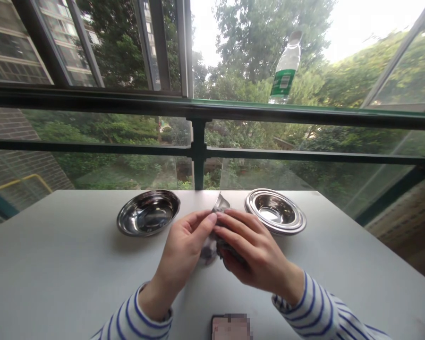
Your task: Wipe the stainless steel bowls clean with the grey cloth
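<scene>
Both hands meet above the middle of the white table and hold a small, crinkled, silvery-clear packet [221,203]. My left hand [182,248] pinches its upper part between thumb and fingers. My right hand [257,248] is closed over the packet's other side, covering much of it. Something dark shows through the packet and under the right fingers; what it is, I cannot tell. Beyond the left hand sits an oval steel bowl [148,213]. A steel bowl with a wide stepped rim [299,222] stands behind the right hand.
The white table [74,264] reaches to a glass-panelled railing with a dark green rail [109,103]. On that rail stands a clear bottle with a green label [283,81]. A phone [231,328], partly blurred out, lies at the near edge of view.
</scene>
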### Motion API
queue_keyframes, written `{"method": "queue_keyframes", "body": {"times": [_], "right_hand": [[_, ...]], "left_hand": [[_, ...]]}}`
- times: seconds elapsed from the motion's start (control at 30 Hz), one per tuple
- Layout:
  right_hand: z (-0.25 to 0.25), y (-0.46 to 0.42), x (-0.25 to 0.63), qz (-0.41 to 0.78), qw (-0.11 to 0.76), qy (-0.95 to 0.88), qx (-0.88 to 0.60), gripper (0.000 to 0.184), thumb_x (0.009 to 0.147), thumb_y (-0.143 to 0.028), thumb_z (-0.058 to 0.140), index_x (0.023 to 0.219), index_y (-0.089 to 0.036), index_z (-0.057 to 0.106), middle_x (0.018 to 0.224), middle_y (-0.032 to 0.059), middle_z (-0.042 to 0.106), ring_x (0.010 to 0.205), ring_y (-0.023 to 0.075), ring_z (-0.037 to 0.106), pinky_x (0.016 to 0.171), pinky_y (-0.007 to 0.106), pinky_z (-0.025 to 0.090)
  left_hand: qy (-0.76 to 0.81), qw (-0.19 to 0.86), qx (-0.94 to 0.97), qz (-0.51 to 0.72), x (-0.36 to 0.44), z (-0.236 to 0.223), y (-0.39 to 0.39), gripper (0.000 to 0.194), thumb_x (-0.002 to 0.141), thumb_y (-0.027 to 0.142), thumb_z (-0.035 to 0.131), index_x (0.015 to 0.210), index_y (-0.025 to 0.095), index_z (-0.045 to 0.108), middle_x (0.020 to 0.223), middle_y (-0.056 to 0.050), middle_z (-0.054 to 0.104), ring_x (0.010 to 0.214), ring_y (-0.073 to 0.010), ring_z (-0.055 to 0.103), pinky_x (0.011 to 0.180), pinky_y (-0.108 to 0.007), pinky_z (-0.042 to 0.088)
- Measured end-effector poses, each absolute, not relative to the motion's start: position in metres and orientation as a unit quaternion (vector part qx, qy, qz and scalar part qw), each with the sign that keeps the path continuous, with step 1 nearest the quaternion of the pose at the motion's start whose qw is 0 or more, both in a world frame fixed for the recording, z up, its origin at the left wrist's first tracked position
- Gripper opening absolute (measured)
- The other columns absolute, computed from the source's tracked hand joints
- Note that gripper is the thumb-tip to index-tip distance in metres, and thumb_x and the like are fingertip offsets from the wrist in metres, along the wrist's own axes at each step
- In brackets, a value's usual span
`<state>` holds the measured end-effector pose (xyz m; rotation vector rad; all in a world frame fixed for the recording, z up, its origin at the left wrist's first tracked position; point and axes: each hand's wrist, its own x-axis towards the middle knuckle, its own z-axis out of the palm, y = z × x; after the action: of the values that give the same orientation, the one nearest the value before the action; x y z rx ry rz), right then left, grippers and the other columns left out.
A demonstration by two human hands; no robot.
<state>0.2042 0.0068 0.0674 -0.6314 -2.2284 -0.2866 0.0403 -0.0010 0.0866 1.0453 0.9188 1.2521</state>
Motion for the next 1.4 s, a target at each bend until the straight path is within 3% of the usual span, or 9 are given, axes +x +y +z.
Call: {"method": "queue_keyframes", "body": {"times": [0.07,0.23,0.4,0.67,0.97,1.23,1.4], "right_hand": [[0.066,0.008,0.205,-0.104,0.403,-0.871,-0.261,0.04,0.081,-0.017,0.053,0.121,-0.016,0.049,0.126,0.0119,0.054,0.12,0.026,0.044,0.096,0.045,0.043],[0.068,0.009,0.207,-0.078,0.428,-0.85,-0.296,0.04,0.081,-0.016,0.051,0.121,-0.017,0.049,0.125,0.0124,0.055,0.118,0.025,0.047,0.095,0.045,0.044],[0.071,0.008,0.208,-0.084,0.421,-0.865,-0.259,0.039,0.081,-0.017,0.052,0.119,-0.019,0.051,0.123,0.0104,0.057,0.119,0.0257,0.046,0.095,0.045,0.043],[0.063,0.033,0.226,0.115,0.504,-0.745,-0.422,0.028,0.088,-0.024,0.045,0.113,-0.019,0.056,0.114,0.0091,0.062,0.108,0.0216,0.057,0.092,0.039,0.047],[0.076,0.006,0.21,-0.062,0.413,-0.874,-0.249,0.039,0.079,-0.015,0.054,0.118,-0.018,0.052,0.124,0.01,0.056,0.12,0.0263,0.044,0.097,0.047,0.04],[0.065,0.028,0.222,0.066,0.486,-0.775,-0.399,0.029,0.087,-0.019,0.045,0.114,-0.019,0.055,0.113,0.0105,0.062,0.106,0.0217,0.057,0.09,0.039,0.048],[0.071,0.012,0.213,-0.046,0.455,-0.84,-0.292,0.036,0.08,-0.015,0.051,0.115,-0.017,0.054,0.122,0.0116,0.057,0.118,0.0252,0.047,0.096,0.045,0.042]], "left_hand": [[0.395,0.586,0.462,0.536,0.04,0.086,0.0,0.029,0.071,0.032,0.069,0.095,0.015,0.07,0.077,-0.005,0.07,0.068,-0.0121,0.062,0.063,-0.02,0.049],[0.412,0.581,0.469,0.523,0.039,0.086,0.0,0.029,0.071,0.035,0.067,0.092,0.015,0.071,0.062,-0.002,0.065,0.052,-0.011,0.057,0.05,-0.02,0.045],[0.396,0.584,0.482,0.519,0.037,0.087,-0.001,0.024,0.073,0.034,0.066,0.086,0.014,0.071,0.065,-0.004,0.065,0.06,-0.0119,0.058,0.054,-0.019,0.046],[0.395,0.607,0.46,0.513,0.036,0.091,-0.004,0.025,0.074,0.036,0.064,0.078,0.011,0.07,0.058,-0.003,0.062,0.047,-0.011,0.054,0.043,-0.02,0.042],[0.392,0.61,0.436,0.534,0.038,0.09,-0.003,0.022,0.072,0.031,0.067,0.081,0.012,0.07,0.058,-0.003,0.063,0.049,-0.0087,0.053,0.045,-0.016,0.041],[0.406,0.626,0.422,0.515,0.038,0.091,-0.004,0.026,0.069,0.034,0.068,0.083,0.012,0.07,0.055,-0.003,0.061,0.044,-0.0113,0.054,0.04,-0.019,0.04],[0.391,0.631,0.409,0.532,0.039,0.092,-0.003,0.021,0.07,0.031,0.068,0.079,0.012,0.069,0.055,-0.002,0.062,0.045,-0.0093,0.053,0.042,-0.017,0.041]]}}
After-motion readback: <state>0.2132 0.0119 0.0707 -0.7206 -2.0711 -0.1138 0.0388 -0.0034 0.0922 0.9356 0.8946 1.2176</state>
